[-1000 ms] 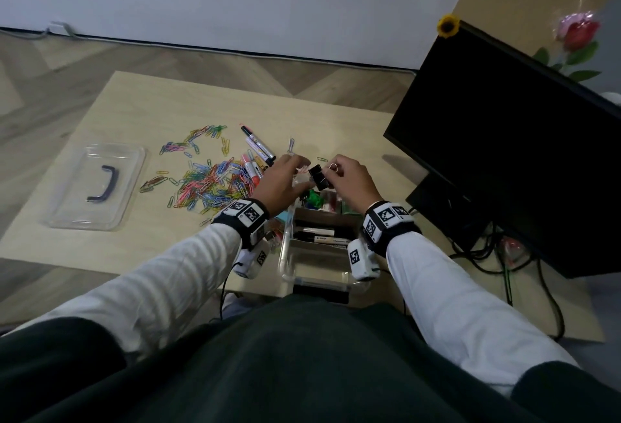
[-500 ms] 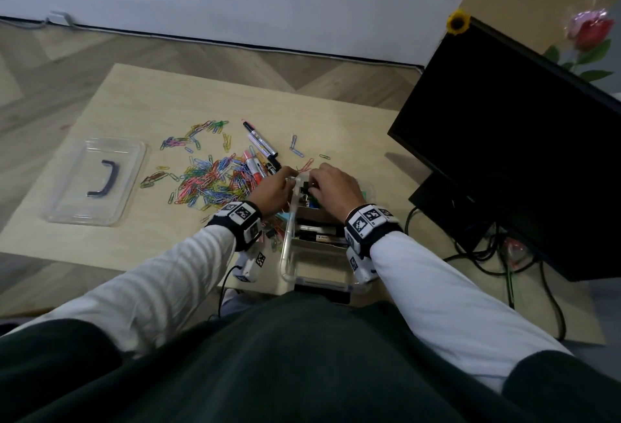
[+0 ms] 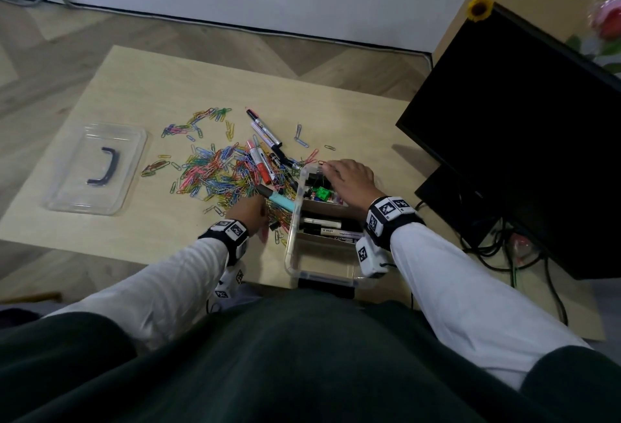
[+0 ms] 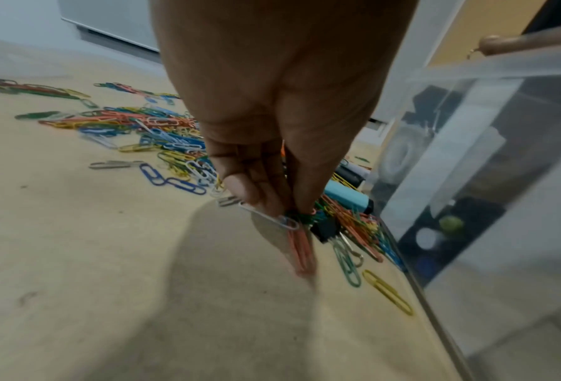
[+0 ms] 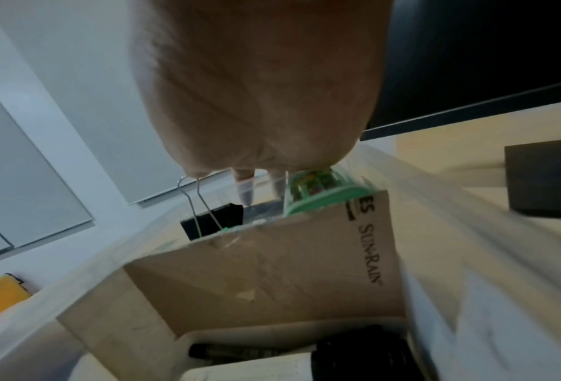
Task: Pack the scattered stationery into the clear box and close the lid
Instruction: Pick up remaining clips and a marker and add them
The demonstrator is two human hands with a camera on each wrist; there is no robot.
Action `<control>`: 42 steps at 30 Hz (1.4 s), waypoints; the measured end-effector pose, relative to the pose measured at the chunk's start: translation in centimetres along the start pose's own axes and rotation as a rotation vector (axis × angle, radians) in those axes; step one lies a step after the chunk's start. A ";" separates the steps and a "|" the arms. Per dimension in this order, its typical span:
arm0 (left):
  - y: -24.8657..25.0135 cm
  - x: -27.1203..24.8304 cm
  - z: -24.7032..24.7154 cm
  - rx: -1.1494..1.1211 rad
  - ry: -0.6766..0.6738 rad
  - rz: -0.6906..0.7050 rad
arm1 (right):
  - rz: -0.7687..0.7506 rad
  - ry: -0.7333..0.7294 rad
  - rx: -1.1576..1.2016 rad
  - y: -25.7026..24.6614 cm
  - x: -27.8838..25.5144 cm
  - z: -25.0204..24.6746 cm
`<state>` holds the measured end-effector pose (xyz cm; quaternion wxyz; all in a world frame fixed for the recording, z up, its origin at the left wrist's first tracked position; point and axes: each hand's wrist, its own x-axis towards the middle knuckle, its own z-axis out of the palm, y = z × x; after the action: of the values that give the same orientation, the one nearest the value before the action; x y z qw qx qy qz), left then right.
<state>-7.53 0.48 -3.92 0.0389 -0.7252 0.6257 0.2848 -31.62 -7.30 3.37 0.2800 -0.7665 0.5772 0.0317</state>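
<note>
1. Your left hand [image 4: 272,108] is low over the worktop [image 3: 141,93], just left of the clear box [image 3: 295,221]; its fingers [image 4: 256,185] pinch a few paper clips [image 4: 300,247].
2. Your right hand [image 3: 353,180] reaches into the box's far compartment, holding a black binder clip [image 5: 212,221] by its wire handles.
3. The lid [image 3: 97,167] lies well apart at the left.
4. Markers [image 3: 265,133] lie among the scattered clips.

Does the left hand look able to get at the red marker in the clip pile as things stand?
Probably yes. The red marker lies on top of the paper clips, uncovered, just beyond the left hand; but that hand already pinches some clips, so it likely must drop them first.
</note>
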 end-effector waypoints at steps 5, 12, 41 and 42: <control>0.9 -0.6 1.0 0.009 0.065 0.131 | 0.009 -0.037 0.030 -0.1 -0.2 -0.4; 0.7 -1.0 1.9 0.036 0.012 0.268 | -0.010 -0.031 0.031 0.0 -0.3 -0.4; 2.2 1.0 -1.7 -0.083 -0.004 0.252 | 0.099 0.076 0.340 5.9 -2.5 -2.3; 2.3 1.0 -1.9 -0.089 -0.048 0.230 | 0.095 0.075 0.338 5.9 -2.5 -2.4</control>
<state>-8.94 -1.68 -2.04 -0.0113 -0.6425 0.6904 0.3324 -38.40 -7.31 3.96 0.3812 -0.6810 0.6199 -0.0814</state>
